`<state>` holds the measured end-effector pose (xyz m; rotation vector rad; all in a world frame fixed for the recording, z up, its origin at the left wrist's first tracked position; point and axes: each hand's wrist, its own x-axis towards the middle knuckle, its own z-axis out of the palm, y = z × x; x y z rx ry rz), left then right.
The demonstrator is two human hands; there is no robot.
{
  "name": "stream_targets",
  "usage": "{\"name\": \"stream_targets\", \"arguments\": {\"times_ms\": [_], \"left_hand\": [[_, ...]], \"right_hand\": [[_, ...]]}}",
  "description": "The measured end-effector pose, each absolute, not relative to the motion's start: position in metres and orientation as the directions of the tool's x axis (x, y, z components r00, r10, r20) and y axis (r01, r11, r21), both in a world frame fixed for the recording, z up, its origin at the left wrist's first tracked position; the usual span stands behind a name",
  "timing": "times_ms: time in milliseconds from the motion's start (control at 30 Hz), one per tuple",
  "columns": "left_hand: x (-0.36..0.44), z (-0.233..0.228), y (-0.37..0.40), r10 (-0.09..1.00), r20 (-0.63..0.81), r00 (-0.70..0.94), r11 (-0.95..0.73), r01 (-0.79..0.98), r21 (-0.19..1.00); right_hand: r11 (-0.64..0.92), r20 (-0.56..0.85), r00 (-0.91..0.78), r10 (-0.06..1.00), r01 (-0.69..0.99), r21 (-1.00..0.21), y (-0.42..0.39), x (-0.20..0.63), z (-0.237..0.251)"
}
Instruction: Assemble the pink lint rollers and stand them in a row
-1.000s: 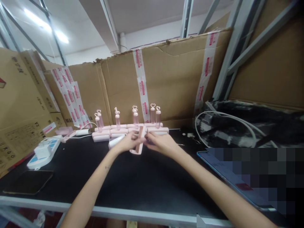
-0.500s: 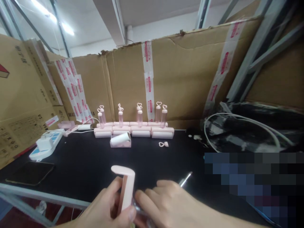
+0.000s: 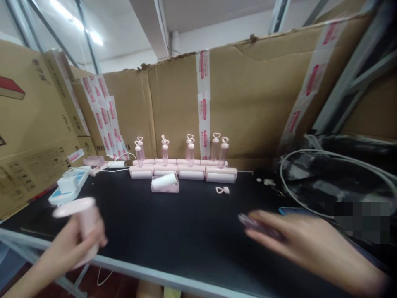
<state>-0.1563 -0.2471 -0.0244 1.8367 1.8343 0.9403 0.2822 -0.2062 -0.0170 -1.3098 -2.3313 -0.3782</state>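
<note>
My left hand [image 3: 82, 238], fingers wrapped round it, holds up a pale pink plastic housing [image 3: 86, 215] with a flat rounded end at the left above the table edge. On the right, my right hand [image 3: 294, 236] is blurred by motion and closed on a screwdriver [image 3: 263, 227]. Its dark, clear purplish handle sticks out to the left; the metal shaft is hidden now. Between the hands and the back wall stand pink roller-like units [image 3: 221, 174] in two rows, with clear pink tubes [image 3: 223, 156] topped by heart-shaped loops.
A white cylinder [image 3: 164, 181] leans in a pink tray [image 3: 166, 189]. A loose heart-loop cap [image 3: 222, 190] lies nearby. A power strip [image 3: 70, 186] with a white plug stands left. White cable [image 3: 283, 165] loops over black plastic at right. A cardboard wall [image 3: 248, 95] closes the back.
My hands have moved apart: the left carries the pink housing leftward, the right takes the screwdriver rightward. The camera view has shifted slightly.
</note>
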Motion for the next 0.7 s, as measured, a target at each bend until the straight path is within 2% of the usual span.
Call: {"name": "stream_targets", "arguments": {"times_ms": [67,100,167,233,333,400,500,700], "left_hand": [[-0.137,-0.012,-0.217,0.966,0.242,0.087,-0.216,0.785,0.58],[-0.123,-0.007,-0.201,0.936,0.29,0.199,-0.327,0.796,0.509],[-0.093,-0.003,-0.17,0.882,0.282,0.378,-0.464,0.801,0.378],[-0.067,-0.005,-0.145,0.786,0.262,0.56,-0.609,0.773,0.177],[-0.044,-0.019,-0.118,0.708,0.319,0.63,-0.664,0.748,-0.002],[-0.041,-0.028,-0.108,0.696,0.348,0.628,-0.659,0.751,-0.035],[-0.052,-0.036,-0.104,0.742,0.361,0.564,-0.599,0.801,-0.021],[-0.118,-0.038,-0.127,0.885,0.209,0.417,-0.438,0.897,0.066]], "right_hand": [[0.484,0.454,-0.498,0.739,0.861,0.157,-0.169,0.268,-0.003],[0.49,0.417,-0.507,0.754,0.858,0.157,-0.151,0.254,0.001],[0.434,0.386,-0.41,0.826,0.901,0.028,-0.115,0.223,0.004],[0.297,0.319,-0.233,0.919,0.94,-0.168,-0.084,0.196,0.002],[0.277,0.288,-0.204,0.936,0.93,-0.241,-0.052,0.171,-0.004],[0.303,0.273,-0.226,0.935,0.911,-0.28,-0.04,0.158,-0.008],[0.342,0.238,-0.27,0.933,0.871,-0.352,-0.034,0.132,-0.017],[0.445,0.16,-0.419,0.894,0.783,-0.435,-0.033,0.046,-0.026]]}}
